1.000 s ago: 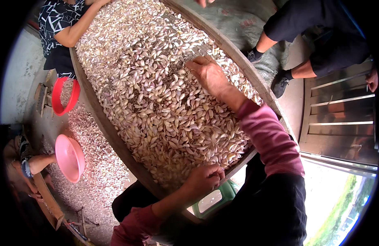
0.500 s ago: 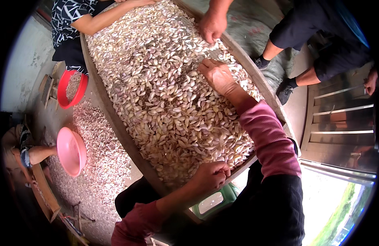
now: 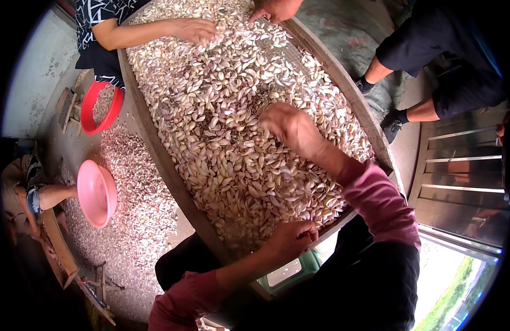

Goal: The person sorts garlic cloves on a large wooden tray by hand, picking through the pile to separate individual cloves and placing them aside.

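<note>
Unpeeled garlic cloves [image 3: 238,165] cover a long mesh tray with a wooden rim [image 3: 156,148]. At the tray's near end my left hand [image 3: 291,240] is closed, its fingers curled together over the rim; whatever is inside them is hidden. My right hand [image 3: 291,129] hovers over the cloves right of the middle, and its fingers are smeared by motion. Beyond it, another person's hand [image 3: 195,30] reaches in from the far left, also blurred. A second person's hand [image 3: 276,8] touches the cloves at the far edge.
On the floor at left lie a heap of cloves [image 3: 136,193], a pink basin [image 3: 97,193] and a red basin [image 3: 103,107] partly filled with small pieces. A green stool [image 3: 307,270] stands below the tray's near end. A person's legs [image 3: 409,60] are at far right.
My right hand has drawn back toward me from the tray's far right side. The far-left person's hand has moved in over the cloves. My left hand stays near the rim.
</note>
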`<state>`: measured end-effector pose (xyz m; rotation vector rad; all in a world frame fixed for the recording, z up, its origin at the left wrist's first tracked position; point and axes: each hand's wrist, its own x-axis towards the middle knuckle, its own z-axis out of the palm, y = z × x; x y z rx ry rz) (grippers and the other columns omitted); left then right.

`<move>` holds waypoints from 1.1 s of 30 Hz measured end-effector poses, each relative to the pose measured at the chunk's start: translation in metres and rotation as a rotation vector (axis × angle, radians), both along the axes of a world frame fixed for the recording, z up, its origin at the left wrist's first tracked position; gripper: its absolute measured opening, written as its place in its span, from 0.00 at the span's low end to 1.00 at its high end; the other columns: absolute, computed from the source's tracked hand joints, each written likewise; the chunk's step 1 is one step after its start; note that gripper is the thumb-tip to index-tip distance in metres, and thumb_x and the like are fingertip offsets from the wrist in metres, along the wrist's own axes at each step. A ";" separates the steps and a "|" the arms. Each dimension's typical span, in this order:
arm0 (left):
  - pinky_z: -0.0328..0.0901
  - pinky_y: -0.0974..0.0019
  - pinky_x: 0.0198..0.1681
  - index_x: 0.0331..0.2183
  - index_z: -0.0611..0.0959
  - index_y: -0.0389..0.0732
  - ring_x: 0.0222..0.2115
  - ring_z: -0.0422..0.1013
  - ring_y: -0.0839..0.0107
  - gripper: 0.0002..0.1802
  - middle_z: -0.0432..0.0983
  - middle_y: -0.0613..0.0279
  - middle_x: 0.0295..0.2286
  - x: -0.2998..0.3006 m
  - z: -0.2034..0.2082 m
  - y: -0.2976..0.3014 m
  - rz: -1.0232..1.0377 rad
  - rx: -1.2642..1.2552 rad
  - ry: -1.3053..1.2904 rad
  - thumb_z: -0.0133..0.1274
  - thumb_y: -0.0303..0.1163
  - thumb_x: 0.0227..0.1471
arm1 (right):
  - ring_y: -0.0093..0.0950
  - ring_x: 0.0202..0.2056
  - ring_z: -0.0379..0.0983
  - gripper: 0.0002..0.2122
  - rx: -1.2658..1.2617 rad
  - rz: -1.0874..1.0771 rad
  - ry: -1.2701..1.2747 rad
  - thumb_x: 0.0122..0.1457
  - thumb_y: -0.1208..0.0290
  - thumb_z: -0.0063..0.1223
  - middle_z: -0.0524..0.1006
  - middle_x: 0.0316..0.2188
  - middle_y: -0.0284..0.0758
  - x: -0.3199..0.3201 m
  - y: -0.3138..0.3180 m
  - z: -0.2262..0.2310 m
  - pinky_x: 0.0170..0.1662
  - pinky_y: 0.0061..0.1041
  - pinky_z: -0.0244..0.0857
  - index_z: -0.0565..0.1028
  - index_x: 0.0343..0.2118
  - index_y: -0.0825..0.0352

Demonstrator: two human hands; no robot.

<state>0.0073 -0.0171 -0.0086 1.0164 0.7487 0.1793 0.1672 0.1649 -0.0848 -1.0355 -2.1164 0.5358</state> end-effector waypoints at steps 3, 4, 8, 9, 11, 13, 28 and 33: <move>0.61 0.72 0.25 0.27 0.78 0.36 0.20 0.66 0.79 0.05 0.71 0.65 0.19 0.001 0.001 -0.001 -0.012 0.016 0.027 0.48 0.22 0.45 | 0.35 0.31 0.76 0.11 0.006 -0.223 -0.244 0.57 0.76 0.53 0.76 0.35 0.43 0.005 0.050 0.007 0.36 0.31 0.77 0.76 0.43 0.70; 0.61 0.72 0.25 0.28 0.78 0.36 0.20 0.66 0.79 0.05 0.71 0.66 0.19 0.001 0.001 -0.001 -0.024 -0.008 0.033 0.47 0.22 0.45 | 0.35 0.30 0.76 0.09 0.061 -0.291 -0.230 0.59 0.74 0.52 0.76 0.35 0.43 -0.002 0.064 0.012 0.35 0.30 0.77 0.76 0.41 0.69; 0.59 0.72 0.23 0.28 0.78 0.36 0.19 0.65 0.81 0.05 0.70 0.67 0.18 0.001 -0.005 -0.006 0.022 -0.079 -0.014 0.48 0.23 0.47 | 0.34 0.32 0.77 0.10 0.009 -0.340 -0.384 0.60 0.71 0.54 0.77 0.38 0.41 -0.006 0.099 0.011 0.37 0.31 0.77 0.77 0.44 0.63; 0.59 0.72 0.22 0.28 0.78 0.36 0.18 0.64 0.81 0.04 0.70 0.67 0.17 0.000 -0.006 -0.005 0.023 -0.092 -0.015 0.48 0.22 0.47 | 0.35 0.32 0.77 0.10 -0.054 -0.377 -0.388 0.59 0.71 0.55 0.77 0.39 0.41 -0.010 0.100 0.012 0.38 0.32 0.77 0.78 0.44 0.62; 0.57 0.72 0.20 0.28 0.78 0.35 0.17 0.63 0.81 0.04 0.69 0.67 0.16 -0.002 -0.002 -0.001 0.022 -0.115 -0.018 0.48 0.22 0.47 | 0.35 0.33 0.77 0.10 -0.179 -0.456 -0.397 0.58 0.70 0.56 0.77 0.40 0.40 -0.015 0.102 0.018 0.41 0.32 0.76 0.78 0.44 0.59; 0.58 0.73 0.21 0.31 0.78 0.34 0.17 0.64 0.82 0.06 0.70 0.68 0.18 -0.001 0.000 0.001 -0.012 -0.085 0.019 0.48 0.20 0.47 | 0.37 0.35 0.78 0.12 -0.133 -0.431 -0.401 0.56 0.67 0.58 0.78 0.39 0.41 -0.003 0.106 0.010 0.44 0.34 0.73 0.78 0.43 0.58; 0.60 0.76 0.19 0.34 0.78 0.37 0.18 0.66 0.80 0.05 0.73 0.65 0.23 -0.029 0.018 0.051 0.629 -0.069 -0.050 0.51 0.28 0.56 | 0.41 0.31 0.79 0.06 -0.127 -0.437 0.022 0.61 0.76 0.46 0.80 0.30 0.48 -0.024 0.085 0.035 0.38 0.39 0.72 0.75 0.37 0.68; 0.56 0.77 0.17 0.34 0.77 0.35 0.16 0.64 0.82 0.07 0.73 0.64 0.21 -0.027 0.028 0.048 0.564 -0.152 0.028 0.51 0.30 0.58 | 0.42 0.35 0.77 0.08 -0.075 -0.459 -0.415 0.58 0.66 0.52 0.79 0.34 0.45 -0.040 0.151 0.018 0.41 0.38 0.71 0.80 0.39 0.56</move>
